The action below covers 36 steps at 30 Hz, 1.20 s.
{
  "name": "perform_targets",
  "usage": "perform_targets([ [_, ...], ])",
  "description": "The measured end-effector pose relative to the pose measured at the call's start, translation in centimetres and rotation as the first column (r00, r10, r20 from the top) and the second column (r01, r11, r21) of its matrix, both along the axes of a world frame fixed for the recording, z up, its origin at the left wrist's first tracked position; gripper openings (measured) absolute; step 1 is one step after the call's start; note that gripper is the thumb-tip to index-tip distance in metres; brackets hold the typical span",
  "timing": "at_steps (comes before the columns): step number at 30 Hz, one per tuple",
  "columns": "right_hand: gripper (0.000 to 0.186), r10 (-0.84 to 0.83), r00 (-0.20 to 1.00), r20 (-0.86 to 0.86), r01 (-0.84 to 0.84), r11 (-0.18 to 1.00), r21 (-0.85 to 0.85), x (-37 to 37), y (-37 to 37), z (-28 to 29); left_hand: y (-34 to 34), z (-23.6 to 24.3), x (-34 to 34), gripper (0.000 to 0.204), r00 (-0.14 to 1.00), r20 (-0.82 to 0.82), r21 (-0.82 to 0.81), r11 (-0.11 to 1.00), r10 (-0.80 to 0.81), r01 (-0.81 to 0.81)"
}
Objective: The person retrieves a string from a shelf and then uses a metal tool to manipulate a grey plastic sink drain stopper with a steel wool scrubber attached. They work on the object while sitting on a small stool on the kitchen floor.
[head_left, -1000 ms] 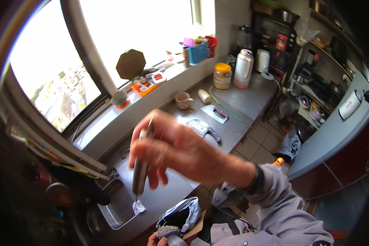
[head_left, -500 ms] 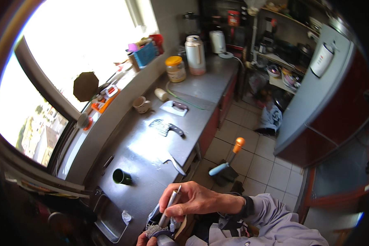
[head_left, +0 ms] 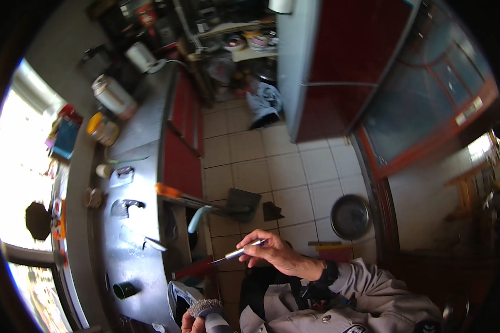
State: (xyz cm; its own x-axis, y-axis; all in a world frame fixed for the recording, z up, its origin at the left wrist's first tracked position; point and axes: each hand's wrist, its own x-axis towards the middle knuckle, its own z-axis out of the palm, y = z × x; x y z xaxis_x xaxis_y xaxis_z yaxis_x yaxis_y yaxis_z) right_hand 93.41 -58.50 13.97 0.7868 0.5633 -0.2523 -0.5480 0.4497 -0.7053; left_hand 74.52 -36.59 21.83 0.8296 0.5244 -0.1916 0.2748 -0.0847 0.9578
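My right hand (head_left: 272,252) pinches a slim silver metal tool (head_left: 244,250) with a thin pointed shaft aimed left. It is raised above the floor, away from my left hand. My left hand (head_left: 191,323) shows only a few fingertips at the lower edge. They grip a grey rounded object (head_left: 215,322), partly cut off by the frame, with a curly silver wire scourer (head_left: 204,306) around its top. I cannot make out the grey object's kind. Beside these fingers an open bag-like pale fabric edge (head_left: 175,291) shows.
The steel counter (head_left: 144,238) at left bears a green cup (head_left: 125,289), a slotted cleaver (head_left: 126,208), a knife (head_left: 154,244) and a yellow-lidded jar (head_left: 102,129). A dustpan (head_left: 243,204) and round basin (head_left: 350,216) lie on the tiles. Red cabinets (head_left: 178,150) front the counter.
My view has turned right, bringing the doorway and basin in. My right hand has lifted the silver tool off the scourer; its tip now points left. My left hand stays low.
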Motion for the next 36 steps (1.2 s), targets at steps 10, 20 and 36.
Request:
perform_targets([
  [10,0.027,-0.229,0.973,0.028,0.23,0.969,-0.088,-8.2,-1.1,-3.5,1.1,-3.6,4.7,0.034,0.951,-0.031,-0.468,0.846,-0.307,0.257],
  [20,0.028,-0.617,0.73,-0.294,0.599,0.785,-0.158,-14.2,-2.6,-7.8,0.5,-6.2,7.7,0.04,0.852,-0.012,-0.469,0.756,-0.523,0.457],
  [36,0.039,-0.617,0.677,0.4,0.73,0.496,-0.47,-11.6,-4.1,-10.5,-7.2,-12.5,13.9,0.039,0.905,0.002,-0.795,0.549,-0.425,0.259],
])
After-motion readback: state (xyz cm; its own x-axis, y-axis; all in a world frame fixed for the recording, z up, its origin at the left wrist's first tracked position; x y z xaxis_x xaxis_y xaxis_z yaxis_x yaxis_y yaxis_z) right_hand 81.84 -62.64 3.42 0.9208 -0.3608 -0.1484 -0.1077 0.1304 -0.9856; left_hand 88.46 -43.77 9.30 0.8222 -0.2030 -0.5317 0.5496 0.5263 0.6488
